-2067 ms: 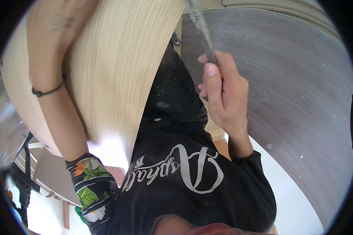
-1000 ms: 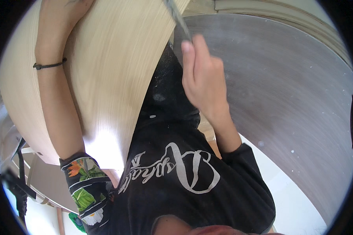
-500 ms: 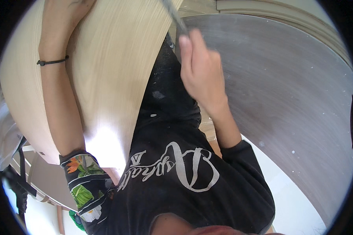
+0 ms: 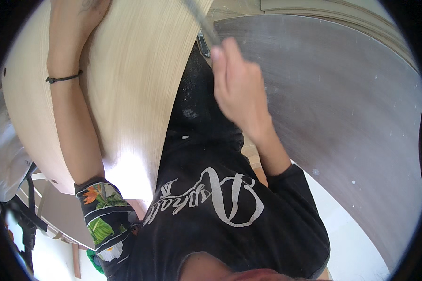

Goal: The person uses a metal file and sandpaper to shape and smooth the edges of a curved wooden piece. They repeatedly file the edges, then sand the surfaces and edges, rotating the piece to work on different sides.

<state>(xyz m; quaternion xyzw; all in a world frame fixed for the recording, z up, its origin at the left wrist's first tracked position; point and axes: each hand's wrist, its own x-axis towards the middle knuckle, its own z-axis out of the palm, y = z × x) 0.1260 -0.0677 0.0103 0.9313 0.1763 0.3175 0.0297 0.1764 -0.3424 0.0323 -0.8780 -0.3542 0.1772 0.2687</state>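
Observation:
My right hand point(image 4: 239, 91) is closed round a long, thin grey file-like tool point(image 4: 197, 14), blurred, which points up-left over the edge of a pale wood-grain board point(image 4: 131, 84). My left hand point(image 4: 89, 11) lies on that board at the top left, cut off by the picture's edge, its fingers hidden; the forearm runs down along the board. The board leans beside my body, over my dark trousers.
A large grey-brown panel point(image 4: 333, 103) fills the right. Stacked board edges point(image 4: 323, 7) lie at the top right. A small dark metal object point(image 4: 202, 44) sits on the wooden floor point(image 4: 251, 152). Crumpled plastic point(image 4: 11, 154) and black straps point(image 4: 30, 218) are at left.
My right hand has moved up and left with the tool since the oldest frame, and slightly again in the last second. My left forearm has shifted a little within the picture.

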